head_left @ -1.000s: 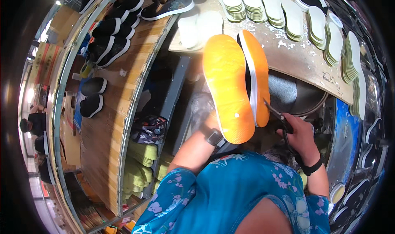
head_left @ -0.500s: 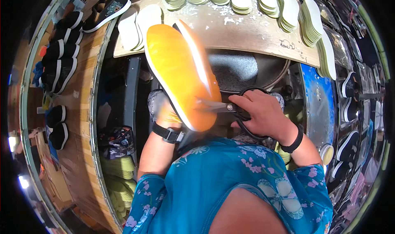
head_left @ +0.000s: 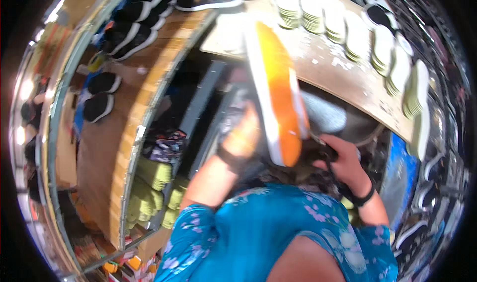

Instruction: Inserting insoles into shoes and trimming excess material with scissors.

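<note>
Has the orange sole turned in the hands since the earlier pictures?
Yes. The orange sole showed its broad face earlier; now it stands nearly edge-on, its tip toward the stacked insoles on the bench. The left hand holds it, the right hand at its lower end.

Stacks of pale insoles [head_left: 343, 19], ranged in a row along the far edge of a paint-flecked wooden tabletop [head_left: 348, 73]. Black shoes with white soles [head_left: 131, 26], lined up on a long wooden shelf [head_left: 107, 148] to the left. Yellow-green soles [head_left: 154, 182], heaped below that shelf. Blue panel [head_left: 405, 177], standing at right.
</note>
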Tool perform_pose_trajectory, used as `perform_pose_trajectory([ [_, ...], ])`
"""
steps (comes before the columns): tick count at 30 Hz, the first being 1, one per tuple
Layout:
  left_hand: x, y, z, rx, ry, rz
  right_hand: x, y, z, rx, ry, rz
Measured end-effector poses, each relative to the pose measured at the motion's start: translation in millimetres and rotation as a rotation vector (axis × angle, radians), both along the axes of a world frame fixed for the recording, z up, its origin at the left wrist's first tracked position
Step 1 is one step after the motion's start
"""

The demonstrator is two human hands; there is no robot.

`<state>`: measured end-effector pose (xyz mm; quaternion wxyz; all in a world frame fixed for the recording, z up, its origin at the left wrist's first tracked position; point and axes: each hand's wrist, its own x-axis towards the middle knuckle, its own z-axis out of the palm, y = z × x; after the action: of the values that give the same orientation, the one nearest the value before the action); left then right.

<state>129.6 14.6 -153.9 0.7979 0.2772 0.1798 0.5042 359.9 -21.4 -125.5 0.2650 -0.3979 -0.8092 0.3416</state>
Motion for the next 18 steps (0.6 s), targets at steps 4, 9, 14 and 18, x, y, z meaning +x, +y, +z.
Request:
perform_pose_trajectory([
  [4, -12.2, -16.5, 9.7, 0.081, -0.196, 0.072, -5.9, -4.7, 14.2, 0.082, -0.16, 0.024],
  [9, -17.6, -15.6, 9.8, -0.061, -0.156, -0.071, -10.5, -15.8, 16.5, 0.213, -0.26, -0.001],
  [14, -8.0, -34.6, 13.5, -0.066, -0.163, 0.02, -11.8, -27.1, 17.0, 0.238, -0.341, 0.006],
  [18, -3.0, -43.9, 16.3, 0.152, -0.137, 0.051, -19.3, -32.3, 21.6, 0.295, -0.45, -0.005],
])
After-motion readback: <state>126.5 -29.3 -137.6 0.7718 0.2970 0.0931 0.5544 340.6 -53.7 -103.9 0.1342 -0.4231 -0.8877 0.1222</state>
